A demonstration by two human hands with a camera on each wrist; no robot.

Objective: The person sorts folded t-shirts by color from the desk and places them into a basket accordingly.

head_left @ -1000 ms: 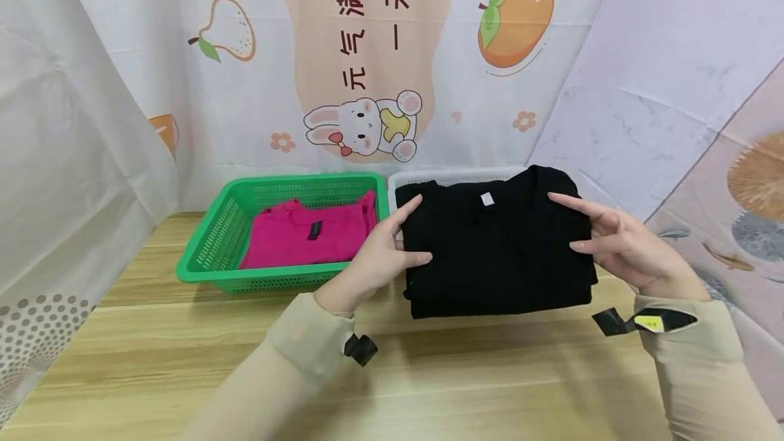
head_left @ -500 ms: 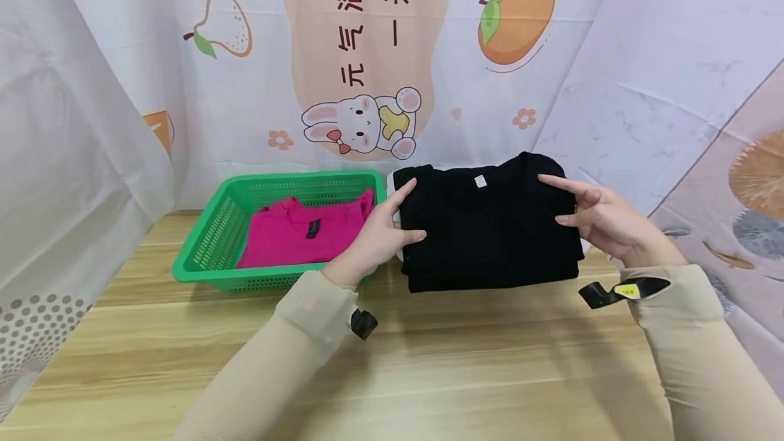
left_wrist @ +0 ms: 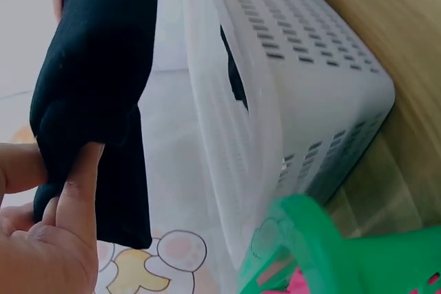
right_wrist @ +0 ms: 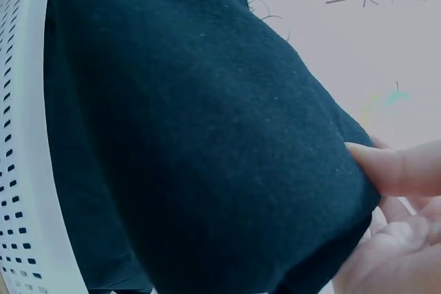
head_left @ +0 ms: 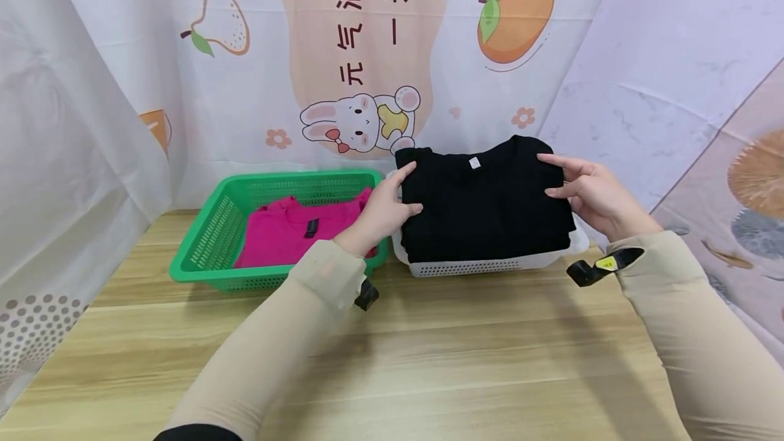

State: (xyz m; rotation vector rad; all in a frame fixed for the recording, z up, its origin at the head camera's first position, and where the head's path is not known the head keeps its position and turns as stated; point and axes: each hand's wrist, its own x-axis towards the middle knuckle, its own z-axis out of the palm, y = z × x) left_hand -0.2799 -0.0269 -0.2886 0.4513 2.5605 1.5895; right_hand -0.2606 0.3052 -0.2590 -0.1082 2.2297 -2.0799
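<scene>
A folded black T-shirt [head_left: 484,209] with a white neck label hangs over the white basket [head_left: 484,268] in the head view. My left hand [head_left: 386,206] pinches its left edge, thumb on top and fingers beneath. On the opposite edge, my right hand [head_left: 597,196] grips the cloth the same way. The left wrist view shows the shirt [left_wrist: 103,53] held above the basket's rim [left_wrist: 269,122], with a bit of dark cloth visible inside. From the right wrist, the fabric [right_wrist: 213,129] fills most of the view beside the perforated basket wall [right_wrist: 27,170].
Left of the white basket stands a green basket [head_left: 190,250] holding a folded pink shirt [head_left: 275,237] with a black label. Both baskets sit at the back of the wooden table [head_left: 429,352], against a printed curtain [head_left: 245,121].
Both hands have carried the black T-shirt away from me, toward the back, over the white basket. The basket's front wall now shows below the shirt.
</scene>
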